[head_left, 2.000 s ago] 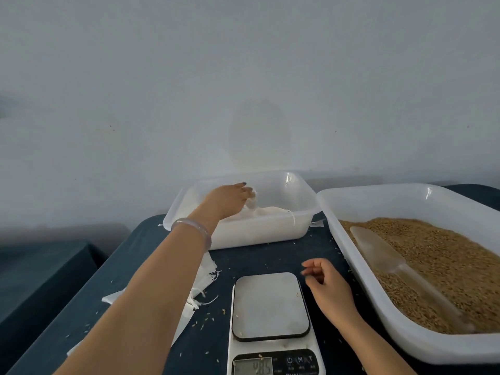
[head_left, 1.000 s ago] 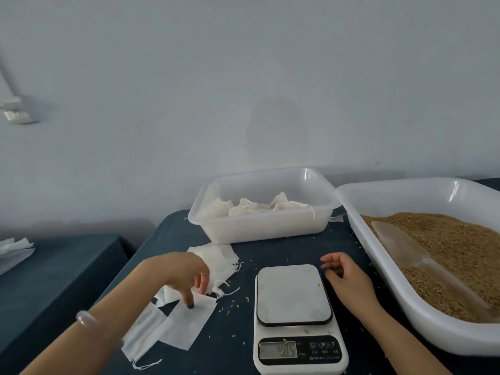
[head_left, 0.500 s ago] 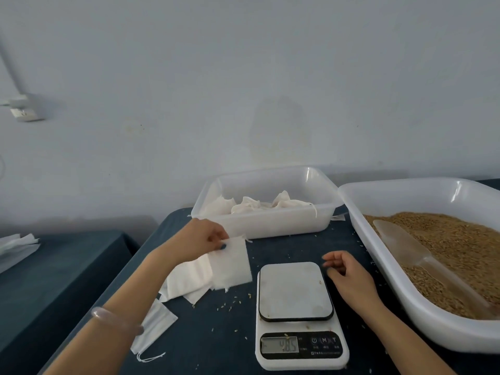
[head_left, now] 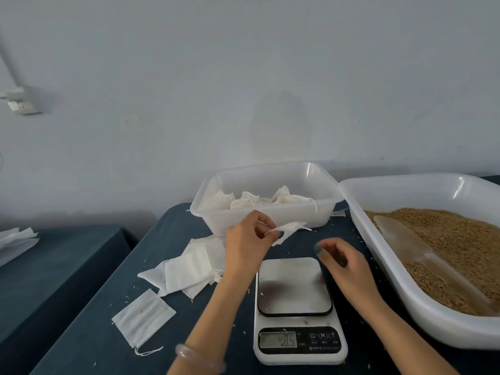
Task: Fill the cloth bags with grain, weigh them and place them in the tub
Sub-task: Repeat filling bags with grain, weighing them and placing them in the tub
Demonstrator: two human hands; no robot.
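Note:
My left hand (head_left: 247,246) pinches an empty white cloth bag (head_left: 290,230) and holds it in the air above the far edge of the digital scale (head_left: 295,286). My right hand (head_left: 345,262) hovers just right of the bag with loosely curled fingers and holds nothing. The scale's platform is bare and its display is lit. Behind the hands stands a clear tub (head_left: 322,212) with several filled bags (head_left: 259,200) in it. At the right, a large white tray (head_left: 384,263) holds brown grain (head_left: 454,242) with a clear scoop (head_left: 405,243) lying in it.
A heap of empty cloth bags (head_left: 189,266) lies left of the scale, and one more bag (head_left: 143,318) lies nearer me. Loose grains dot the dark blue tablecloth (head_left: 89,345). A second, lower table (head_left: 54,266) stands at the left.
My left hand left the tub, picked one empty bag off the heap and carried it right, over the scale. My right hand rose from the table toward the bag.

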